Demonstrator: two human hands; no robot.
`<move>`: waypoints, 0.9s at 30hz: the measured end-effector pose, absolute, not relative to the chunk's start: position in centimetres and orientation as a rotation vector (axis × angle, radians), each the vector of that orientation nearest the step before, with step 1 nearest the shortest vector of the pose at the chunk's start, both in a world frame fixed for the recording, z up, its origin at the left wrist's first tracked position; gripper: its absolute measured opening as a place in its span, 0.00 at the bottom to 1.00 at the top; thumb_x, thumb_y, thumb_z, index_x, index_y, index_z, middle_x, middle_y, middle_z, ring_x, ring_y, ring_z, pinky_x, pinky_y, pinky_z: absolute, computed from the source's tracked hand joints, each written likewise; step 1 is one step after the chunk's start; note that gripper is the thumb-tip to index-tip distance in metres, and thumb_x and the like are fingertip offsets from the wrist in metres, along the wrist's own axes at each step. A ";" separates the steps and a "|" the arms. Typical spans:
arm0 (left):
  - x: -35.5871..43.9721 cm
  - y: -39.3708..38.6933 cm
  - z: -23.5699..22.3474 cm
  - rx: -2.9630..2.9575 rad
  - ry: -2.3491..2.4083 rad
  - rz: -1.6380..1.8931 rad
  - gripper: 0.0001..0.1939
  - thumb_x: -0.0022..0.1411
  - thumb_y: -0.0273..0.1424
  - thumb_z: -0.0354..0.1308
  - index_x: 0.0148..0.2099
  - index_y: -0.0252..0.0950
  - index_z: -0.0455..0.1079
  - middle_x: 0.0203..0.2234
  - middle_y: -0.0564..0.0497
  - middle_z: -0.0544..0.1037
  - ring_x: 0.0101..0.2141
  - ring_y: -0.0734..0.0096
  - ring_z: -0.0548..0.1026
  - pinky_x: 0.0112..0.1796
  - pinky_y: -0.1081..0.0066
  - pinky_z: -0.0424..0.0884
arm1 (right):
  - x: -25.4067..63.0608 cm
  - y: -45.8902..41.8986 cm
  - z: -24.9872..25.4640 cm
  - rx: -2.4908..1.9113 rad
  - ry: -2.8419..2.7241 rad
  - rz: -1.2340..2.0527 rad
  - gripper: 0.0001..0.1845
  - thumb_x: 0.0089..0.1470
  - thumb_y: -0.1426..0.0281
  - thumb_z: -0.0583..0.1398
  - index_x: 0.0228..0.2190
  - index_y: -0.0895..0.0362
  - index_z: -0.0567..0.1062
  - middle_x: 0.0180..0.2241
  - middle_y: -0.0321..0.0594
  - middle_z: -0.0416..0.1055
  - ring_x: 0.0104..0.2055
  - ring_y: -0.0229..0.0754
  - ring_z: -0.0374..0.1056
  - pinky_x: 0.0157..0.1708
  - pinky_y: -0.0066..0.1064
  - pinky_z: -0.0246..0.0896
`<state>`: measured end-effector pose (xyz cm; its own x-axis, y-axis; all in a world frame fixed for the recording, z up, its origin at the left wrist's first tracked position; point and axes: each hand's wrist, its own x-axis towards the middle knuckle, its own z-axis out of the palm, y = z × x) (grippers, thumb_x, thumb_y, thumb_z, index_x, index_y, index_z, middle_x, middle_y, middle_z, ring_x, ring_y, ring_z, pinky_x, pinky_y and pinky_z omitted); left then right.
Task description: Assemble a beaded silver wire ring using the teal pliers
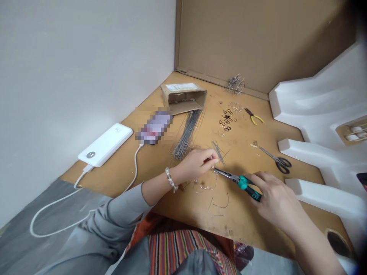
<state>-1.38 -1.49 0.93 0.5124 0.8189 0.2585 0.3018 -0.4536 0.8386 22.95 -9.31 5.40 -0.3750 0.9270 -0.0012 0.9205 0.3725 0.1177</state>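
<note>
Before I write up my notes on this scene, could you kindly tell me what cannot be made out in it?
All in the head view:
Left hand: its fingers hide whatever they may pinch.
Pliers: the right hand covers part of the handles.
Phone: pixelation masks its screen.
Box label: print too small and blurred.
Dark object: cut off by the right edge.

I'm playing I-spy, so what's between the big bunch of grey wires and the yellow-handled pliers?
Small dark rings lie scattered between the bunch of grey wires and the yellow-handled pliers, in the head view.
</note>
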 end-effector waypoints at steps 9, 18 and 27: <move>-1.5 -1.7 1.3 2.030 0.927 0.891 0.09 0.65 0.30 0.49 0.33 0.36 0.66 0.25 0.54 0.73 0.29 0.76 0.69 0.33 0.75 0.63 | 23.0 -9.3 5.3 1.767 2.463 0.059 0.18 0.49 0.71 0.55 0.43 0.50 0.72 0.34 0.38 0.74 0.31 0.44 0.72 0.24 0.31 0.59; -1.4 -1.7 1.1 2.053 0.937 0.967 0.08 0.64 0.29 0.50 0.32 0.35 0.66 0.24 0.54 0.72 0.28 0.76 0.68 0.33 0.74 0.63 | 22.6 -9.1 5.6 1.814 2.508 -0.091 0.18 0.47 0.73 0.55 0.42 0.50 0.72 0.35 0.37 0.75 0.30 0.42 0.73 0.23 0.29 0.58; -1.4 -1.7 1.0 1.990 0.931 0.903 0.08 0.64 0.31 0.49 0.33 0.36 0.66 0.24 0.54 0.73 0.27 0.77 0.69 0.32 0.75 0.63 | 22.7 -9.2 5.7 1.814 2.497 -0.124 0.16 0.47 0.72 0.55 0.40 0.49 0.73 0.34 0.37 0.77 0.30 0.43 0.74 0.24 0.29 0.59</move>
